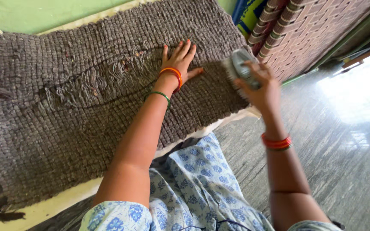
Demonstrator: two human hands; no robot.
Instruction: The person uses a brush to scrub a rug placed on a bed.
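Left hand [180,60]: fingers spread wide, pressed flat on the grey woven mat [65,111] (frayed seam beside it).
Right hand [258,85]: gripping a scrub brush [240,64] at the mat's right edge.

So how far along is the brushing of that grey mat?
Done: cannot tell; no brushed patch stands out. In hand: the left hand presses flat on the grey woven mat while the right hand holds a scrub brush at its right edge. Left: the frayed strip across the middle looks untouched, with specks in it.
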